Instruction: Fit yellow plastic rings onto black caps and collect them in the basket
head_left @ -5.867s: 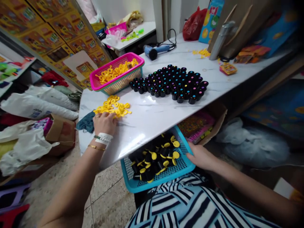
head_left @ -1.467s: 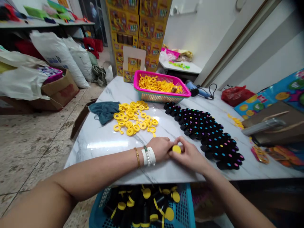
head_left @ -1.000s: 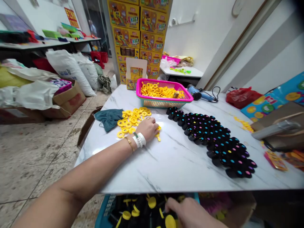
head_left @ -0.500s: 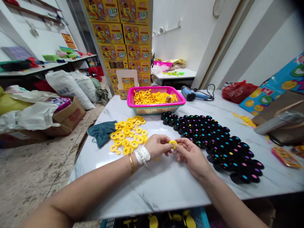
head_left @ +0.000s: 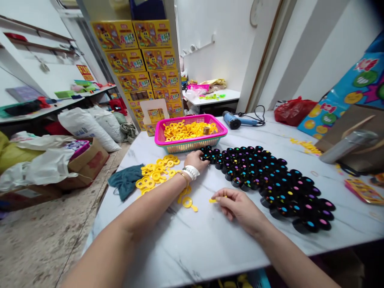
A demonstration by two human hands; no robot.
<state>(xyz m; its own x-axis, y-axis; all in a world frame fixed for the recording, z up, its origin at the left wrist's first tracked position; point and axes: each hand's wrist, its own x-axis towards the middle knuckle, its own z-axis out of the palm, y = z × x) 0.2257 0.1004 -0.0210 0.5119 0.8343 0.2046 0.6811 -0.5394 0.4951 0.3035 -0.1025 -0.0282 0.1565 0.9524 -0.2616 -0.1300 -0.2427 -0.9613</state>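
My left hand [head_left: 195,161] reaches to the far left end of a group of small black cups [head_left: 252,168] with coloured dots on top. Its fingers close around a cup at that end, partly hidden by the hand. Nearer the front, my right hand [head_left: 240,206] pinches a small yellow plastic piece [head_left: 213,200], most of it covered by the fingers. A yellow ring with a tab [head_left: 187,202] lies on the table between my hands. More yellow rings [head_left: 155,175] are piled left of my left forearm, which covers some of them.
Behind my left hand stands a pink basket [head_left: 192,118] of yellow pieces. A blue heat gun [head_left: 232,120] lies beside it. A dark cloth [head_left: 126,182] is at the table's left edge. Yellow boxes [head_left: 153,60] are stacked behind; a red bag [head_left: 295,112] sits at back right.
My hands were together on a yellow ring. My left hand has moved away to the black cups; my right stays near the front with a yellow piece. A yellow ring now lies between them.
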